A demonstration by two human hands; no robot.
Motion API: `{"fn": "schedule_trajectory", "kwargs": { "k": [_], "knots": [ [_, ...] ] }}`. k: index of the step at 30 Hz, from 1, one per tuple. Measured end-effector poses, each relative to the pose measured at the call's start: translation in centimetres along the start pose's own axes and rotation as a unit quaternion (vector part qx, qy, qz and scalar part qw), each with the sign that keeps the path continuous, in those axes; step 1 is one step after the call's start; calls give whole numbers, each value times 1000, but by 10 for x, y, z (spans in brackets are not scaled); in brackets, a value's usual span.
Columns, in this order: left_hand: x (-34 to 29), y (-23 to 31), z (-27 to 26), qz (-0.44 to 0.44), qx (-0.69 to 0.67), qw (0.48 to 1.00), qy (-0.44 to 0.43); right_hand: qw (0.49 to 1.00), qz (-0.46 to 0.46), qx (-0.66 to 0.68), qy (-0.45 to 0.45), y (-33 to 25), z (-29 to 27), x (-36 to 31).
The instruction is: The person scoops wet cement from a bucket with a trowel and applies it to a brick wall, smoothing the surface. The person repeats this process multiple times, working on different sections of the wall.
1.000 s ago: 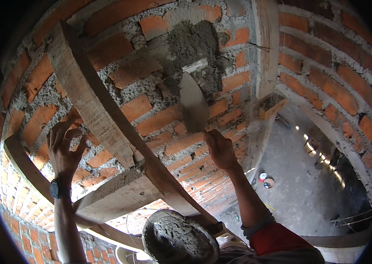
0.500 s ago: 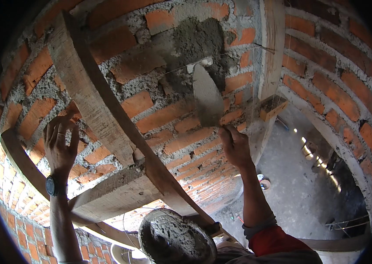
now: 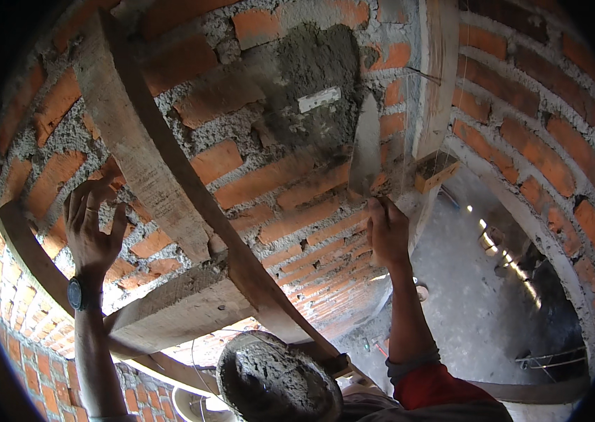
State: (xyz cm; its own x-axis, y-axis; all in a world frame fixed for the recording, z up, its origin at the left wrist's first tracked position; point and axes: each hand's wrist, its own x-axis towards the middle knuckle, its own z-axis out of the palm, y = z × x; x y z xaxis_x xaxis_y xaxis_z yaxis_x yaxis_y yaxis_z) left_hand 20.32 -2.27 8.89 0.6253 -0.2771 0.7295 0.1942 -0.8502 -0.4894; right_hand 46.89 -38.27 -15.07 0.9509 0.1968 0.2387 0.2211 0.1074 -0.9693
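My right hand (image 3: 389,232) is closed round the handle of a pointed trowel (image 3: 365,151), whose blade points up the brick wall (image 3: 297,190). That blade lies along the right edge of a wet grey mortar patch (image 3: 315,60); whether it touches is hard to tell. A small whitish rectangular piece (image 3: 319,100) is set in the patch. On the left, my left hand (image 3: 93,228) holds nothing, its fingers apart and bent towards the bricks. Its fingertips are close to the wall, and contact cannot be made out. The wrist wears a dark watch (image 3: 75,294).
A wooden beam (image 3: 139,151) slants between my hands, joined by a crosspiece (image 3: 181,309). Below stands a round container (image 3: 223,380) heaped with mortar. An upright timber (image 3: 438,77) is fixed right of the patch. Grey floor (image 3: 466,281) lies far below, beside another brick wall (image 3: 536,141).
My right hand has shifted slightly right, carrying the trowel off the middle of the patch to its right edge. The blade has turned more edge-on, and the whitish piece is fully uncovered.
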Motion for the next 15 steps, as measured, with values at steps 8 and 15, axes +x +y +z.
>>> {"fn": "schedule_trajectory", "kwargs": {
  "k": [8,15],
  "knots": [
    [2,-1,1,46,41,998,0,997,-66,-27,0,17,9,-5],
    [0,-3,2,41,37,998,-2,998,-49,-24,-27,8,8,-9]
  ]
}}
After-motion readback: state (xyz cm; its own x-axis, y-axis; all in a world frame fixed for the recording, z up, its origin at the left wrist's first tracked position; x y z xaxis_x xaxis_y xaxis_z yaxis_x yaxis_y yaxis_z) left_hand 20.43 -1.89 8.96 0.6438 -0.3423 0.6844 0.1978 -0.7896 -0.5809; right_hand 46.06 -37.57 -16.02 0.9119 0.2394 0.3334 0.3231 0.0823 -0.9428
